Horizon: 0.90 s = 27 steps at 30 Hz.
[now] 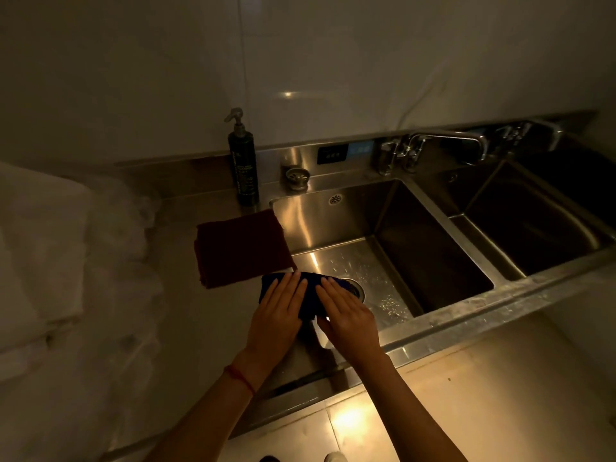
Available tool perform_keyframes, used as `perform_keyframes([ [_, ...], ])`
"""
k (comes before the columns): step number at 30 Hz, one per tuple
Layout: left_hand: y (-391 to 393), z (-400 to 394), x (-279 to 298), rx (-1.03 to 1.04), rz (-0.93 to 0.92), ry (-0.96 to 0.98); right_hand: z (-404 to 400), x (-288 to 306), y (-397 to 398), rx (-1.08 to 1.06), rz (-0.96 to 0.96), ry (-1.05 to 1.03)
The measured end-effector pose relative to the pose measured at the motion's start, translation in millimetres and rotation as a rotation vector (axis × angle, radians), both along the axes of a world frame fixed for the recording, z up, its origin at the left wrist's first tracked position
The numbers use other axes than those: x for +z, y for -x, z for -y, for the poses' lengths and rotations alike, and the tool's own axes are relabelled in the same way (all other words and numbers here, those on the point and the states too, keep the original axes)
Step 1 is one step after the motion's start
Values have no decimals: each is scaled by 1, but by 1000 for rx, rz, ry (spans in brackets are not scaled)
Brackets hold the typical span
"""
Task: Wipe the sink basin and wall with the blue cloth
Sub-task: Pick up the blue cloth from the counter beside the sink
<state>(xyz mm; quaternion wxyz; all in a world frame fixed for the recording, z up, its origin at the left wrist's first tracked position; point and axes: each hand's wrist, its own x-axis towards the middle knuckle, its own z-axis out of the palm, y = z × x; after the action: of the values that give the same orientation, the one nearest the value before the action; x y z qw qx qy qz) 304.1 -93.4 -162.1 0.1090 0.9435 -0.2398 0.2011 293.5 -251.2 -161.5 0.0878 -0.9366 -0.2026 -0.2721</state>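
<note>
Pressing down with both palms, you have the blue cloth [308,295] pinned flat in the near-left corner of the sink basin [353,261], just beside the drain [353,288]. Your left hand [276,311] and right hand [346,315] lie side by side on it, fingers straight and spread — not curled round the fabric. I'd judge you are at the basin-floor stage; the droplets on the floor to the right of the drain look unwiped. The next move calls for a firm sweep rightward across that wet patch, then up the basin's sides, then the wall [333,61] behind the faucet [443,141]. The dark red cloth [240,245] and spray bottle [243,161] sit on the counter, apart from your work.
</note>
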Motion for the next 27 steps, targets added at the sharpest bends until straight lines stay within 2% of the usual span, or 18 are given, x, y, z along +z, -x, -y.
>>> perform_keyframes([
  [8, -7, 56, 10, -76, 22, 58, 52, 12, 3, -61, 69, -3],
  [27, -8, 266, 30, -178, 42, 162, 241, 43, 23, -105, 165, -62],
])
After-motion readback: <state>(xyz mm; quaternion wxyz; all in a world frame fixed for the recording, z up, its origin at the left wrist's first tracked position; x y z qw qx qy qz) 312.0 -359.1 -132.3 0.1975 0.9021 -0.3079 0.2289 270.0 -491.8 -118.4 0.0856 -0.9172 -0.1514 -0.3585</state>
